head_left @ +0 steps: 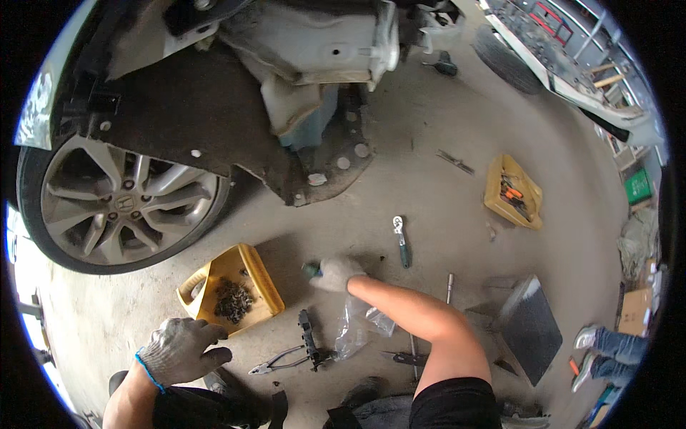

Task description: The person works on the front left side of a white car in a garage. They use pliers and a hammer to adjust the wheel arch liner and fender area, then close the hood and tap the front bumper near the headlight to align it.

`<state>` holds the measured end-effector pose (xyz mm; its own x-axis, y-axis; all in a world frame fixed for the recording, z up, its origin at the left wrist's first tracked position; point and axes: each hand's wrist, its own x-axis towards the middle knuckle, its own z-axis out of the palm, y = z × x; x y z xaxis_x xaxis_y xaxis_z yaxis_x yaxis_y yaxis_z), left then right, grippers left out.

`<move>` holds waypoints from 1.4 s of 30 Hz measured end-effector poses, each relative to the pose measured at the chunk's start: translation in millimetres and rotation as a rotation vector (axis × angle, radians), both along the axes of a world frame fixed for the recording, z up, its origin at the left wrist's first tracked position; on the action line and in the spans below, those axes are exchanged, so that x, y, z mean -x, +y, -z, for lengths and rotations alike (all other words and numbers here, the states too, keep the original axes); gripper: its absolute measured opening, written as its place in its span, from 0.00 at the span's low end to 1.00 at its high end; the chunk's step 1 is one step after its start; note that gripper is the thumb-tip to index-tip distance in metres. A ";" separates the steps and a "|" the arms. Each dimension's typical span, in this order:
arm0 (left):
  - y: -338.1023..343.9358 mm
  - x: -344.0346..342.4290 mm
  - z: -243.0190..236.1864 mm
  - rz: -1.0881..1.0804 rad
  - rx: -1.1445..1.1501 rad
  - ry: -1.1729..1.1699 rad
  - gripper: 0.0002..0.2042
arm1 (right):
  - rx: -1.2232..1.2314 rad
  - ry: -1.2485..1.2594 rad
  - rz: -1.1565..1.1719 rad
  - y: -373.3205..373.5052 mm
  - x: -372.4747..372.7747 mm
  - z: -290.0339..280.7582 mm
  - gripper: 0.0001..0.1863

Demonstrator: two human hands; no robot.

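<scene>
The right hand [336, 273], gloved, reaches forward over the concrete floor [443, 143] and is closed around a small dark green-tipped tool [311, 270], which projects from its left side just above the floor. The left hand [179, 350], also gloved, hangs open with fingers spread, holding nothing, just beside the near edge of a yellow cut-open container [261, 275] filled with dark fasteners [234, 299]. Pliers [277, 362] and a black bracket [308, 337] lie on the floor between the two forearms, touching a crumpled clear plastic bag [354, 325]. A ratchet wrench [401, 239] lies well beyond the right hand. A car wheel [114, 200] stands at the left.
</scene>
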<state>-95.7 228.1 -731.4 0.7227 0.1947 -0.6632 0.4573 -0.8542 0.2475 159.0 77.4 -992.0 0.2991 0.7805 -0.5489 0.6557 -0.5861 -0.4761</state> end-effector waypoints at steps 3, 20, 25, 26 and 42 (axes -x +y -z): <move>-4.1 -11.4 -3.8 0.074 -0.017 0.007 0.19 | -0.107 -0.073 -0.022 -6.0 -7.3 11.7 0.21; -7.7 8.0 -10.3 0.172 0.003 -0.192 0.19 | 0.041 -0.491 0.244 -115.2 -161.9 62.4 0.17; -7.7 7.6 -13.9 0.191 0.004 -0.180 0.18 | 0.157 -0.461 -0.028 -100.6 -112.8 76.6 0.15; -7.2 7.4 -14.1 0.208 0.004 -0.205 0.17 | 0.153 -0.454 -0.176 -93.4 -93.3 73.5 0.15; -10.0 9.5 -11.7 0.207 0.033 -0.286 0.17 | -0.014 0.083 -0.260 -70.5 26.4 50.8 0.17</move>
